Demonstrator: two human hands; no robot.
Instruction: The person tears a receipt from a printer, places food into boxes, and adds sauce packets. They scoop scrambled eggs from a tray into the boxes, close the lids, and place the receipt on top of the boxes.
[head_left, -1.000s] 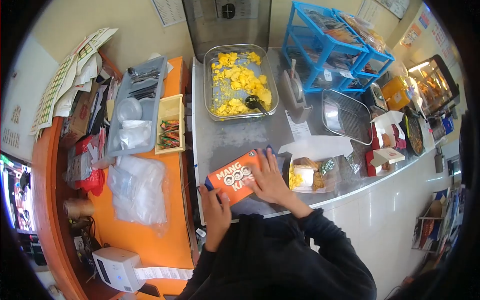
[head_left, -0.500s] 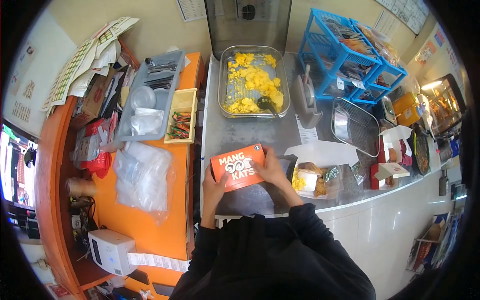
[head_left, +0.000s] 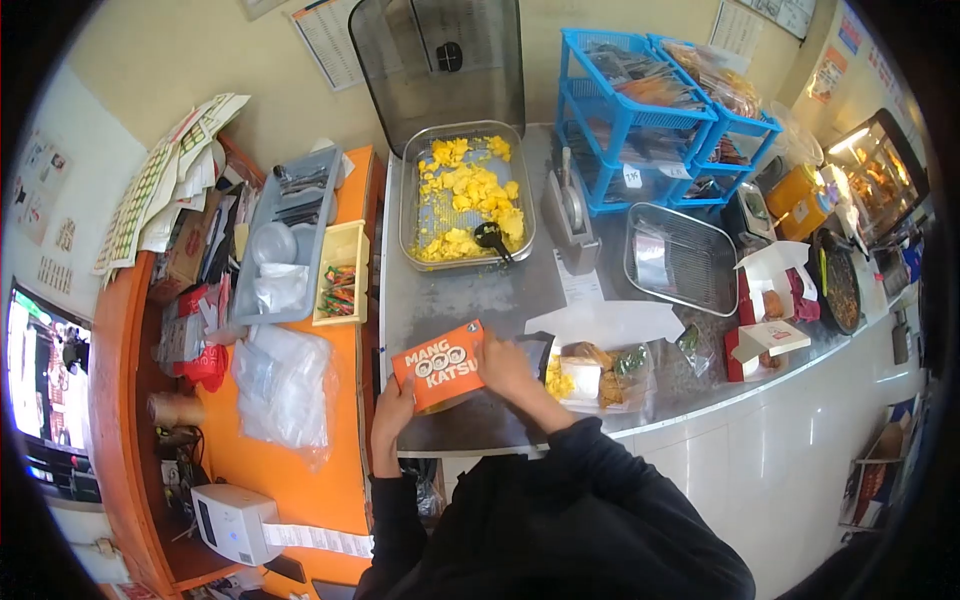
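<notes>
Both hands grip an orange box (head_left: pixel 437 365) printed "MANG KATSU", held just above the steel counter (head_left: pixel 470 290). My left hand (head_left: pixel 390 412) clasps its lower left corner. My right hand (head_left: pixel 507 366) grips its right end. Right beside that hand sits an open white takeaway box (head_left: pixel 612 326) holding rice, fried pieces, greens and yellow bits. Further back stands a metal tray of yellow food pieces (head_left: pixel 463 192) with a black scoop (head_left: pixel 490 237) lying in it.
An orange side counter (head_left: pixel 340 470) carries a heap of plastic bags (head_left: pixel 280 385), a grey utensil tray (head_left: pixel 283 233), a yellow sachet bin (head_left: pixel 338 274) and a receipt printer (head_left: pixel 235 523). Blue baskets (head_left: pixel 650 105), a tape dispenser (head_left: pixel 568 215), an empty metal tray (head_left: pixel 680 258) and small cartons (head_left: pixel 765 335) crowd the right.
The orange box has come up off the counter into both hands and shifted slightly left. My right hand went from lying flat on its top to gripping its right end.
</notes>
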